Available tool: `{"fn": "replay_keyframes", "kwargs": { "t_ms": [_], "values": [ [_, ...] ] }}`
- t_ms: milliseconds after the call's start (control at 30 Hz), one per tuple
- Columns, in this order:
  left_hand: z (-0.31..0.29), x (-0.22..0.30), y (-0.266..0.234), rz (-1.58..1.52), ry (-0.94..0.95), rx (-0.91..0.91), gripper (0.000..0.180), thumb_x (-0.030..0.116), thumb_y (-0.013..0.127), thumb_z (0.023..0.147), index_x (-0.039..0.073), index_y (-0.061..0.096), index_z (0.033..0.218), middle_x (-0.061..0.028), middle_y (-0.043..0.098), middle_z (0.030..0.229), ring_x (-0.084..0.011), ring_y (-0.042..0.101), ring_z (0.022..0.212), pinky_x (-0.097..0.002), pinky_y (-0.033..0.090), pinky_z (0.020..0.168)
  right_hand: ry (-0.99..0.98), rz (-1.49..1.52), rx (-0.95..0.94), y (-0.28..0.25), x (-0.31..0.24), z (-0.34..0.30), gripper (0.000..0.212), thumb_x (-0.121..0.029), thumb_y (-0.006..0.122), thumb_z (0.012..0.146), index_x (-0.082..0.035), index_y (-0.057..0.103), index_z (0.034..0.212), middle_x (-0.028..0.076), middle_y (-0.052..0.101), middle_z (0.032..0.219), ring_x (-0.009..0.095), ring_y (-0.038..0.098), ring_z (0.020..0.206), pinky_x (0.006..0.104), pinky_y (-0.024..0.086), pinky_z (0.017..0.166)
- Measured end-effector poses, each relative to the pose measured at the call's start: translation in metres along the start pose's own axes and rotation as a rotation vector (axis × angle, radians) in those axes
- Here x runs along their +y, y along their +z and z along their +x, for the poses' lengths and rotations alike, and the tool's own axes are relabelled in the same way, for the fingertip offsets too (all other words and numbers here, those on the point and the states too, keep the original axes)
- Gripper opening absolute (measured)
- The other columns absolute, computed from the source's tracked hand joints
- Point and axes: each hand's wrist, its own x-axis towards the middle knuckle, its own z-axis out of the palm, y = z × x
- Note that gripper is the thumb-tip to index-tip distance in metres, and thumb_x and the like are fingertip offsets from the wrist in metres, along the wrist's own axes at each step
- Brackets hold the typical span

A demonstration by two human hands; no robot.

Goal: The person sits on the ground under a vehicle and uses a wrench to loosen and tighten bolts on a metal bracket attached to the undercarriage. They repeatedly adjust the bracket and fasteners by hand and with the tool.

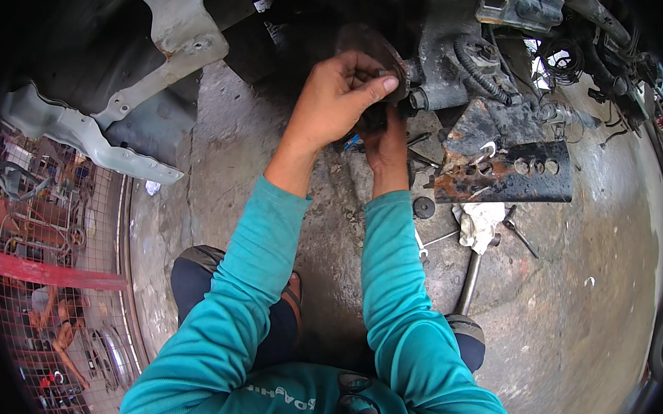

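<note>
My left hand (338, 97) is raised to a dark, rusty round wheel hub (375, 46) under a vehicle, its fingers pinched on a small part at the hub's right edge. My right hand (387, 146) reaches up just below it, pressed against the underside of the hub, its fingers mostly hidden behind the left hand. Both arms wear teal long sleeves. I squat on a concrete floor (568, 312), knees at the bottom of the view.
A rusty perforated metal bracket (512, 172) hangs right of the hub. A white rag (479, 220), a metal bar (469, 280), a black washer (424, 206) and a wrench (520, 232) lie on the floor. A grey body panel (167, 37) is upper left, a wire mesh fence (40, 250) left.
</note>
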Motion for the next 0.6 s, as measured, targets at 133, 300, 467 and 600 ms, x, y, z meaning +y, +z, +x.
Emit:
{"fn": "replay_keyframes", "kwargs": {
  "t_ms": [133,300,467,600],
  "values": [
    [0.001,-0.004,0.002,0.01,0.109,0.04,0.035,0.031,0.076,0.093,-0.001,0.069,0.105,-0.0013,0.065,0.078,-0.0064,0.056,0.066,-0.0213,0.044,0.058,-0.009,0.009,-0.032,0.006,-0.002,-0.002,0.05,-0.043,0.059,0.101,-0.015,0.049,0.142,0.007,0.061,0.131,0.023,0.063,0.118,0.0502,0.055,0.093],
    [0.001,0.013,-0.004,-0.121,-0.22,-0.082,0.036,0.029,0.078,0.091,-0.001,0.068,0.108,-0.0014,0.066,0.081,-0.0067,0.056,0.067,-0.0216,0.045,0.06,0.024,0.023,-0.05,-0.01,0.002,0.003,0.052,-0.043,0.059,0.102,-0.014,0.048,0.143,0.007,0.062,0.132,0.024,0.063,0.118,0.0486,0.055,0.094],
    [0.002,-0.001,0.009,-0.012,0.293,0.121,0.038,0.035,0.074,0.095,-0.001,0.07,0.104,-0.0019,0.065,0.076,-0.0075,0.057,0.064,-0.0211,0.044,0.057,-0.016,0.017,0.042,0.015,-0.004,-0.006,0.046,-0.044,0.06,0.101,-0.014,0.052,0.134,0.004,0.065,0.115,0.02,0.065,0.105,0.046,0.056,0.089],
    [0.006,0.012,-0.007,-0.113,-0.255,-0.093,0.032,0.023,0.079,0.09,-0.002,0.067,0.107,-0.0029,0.067,0.081,-0.0073,0.061,0.071,-0.0207,0.048,0.062,0.007,0.012,-0.041,-0.01,0.002,0.004,0.052,-0.045,0.061,0.1,-0.014,0.05,0.14,0.006,0.063,0.127,0.022,0.063,0.116,0.0486,0.054,0.093]
  ]
}}
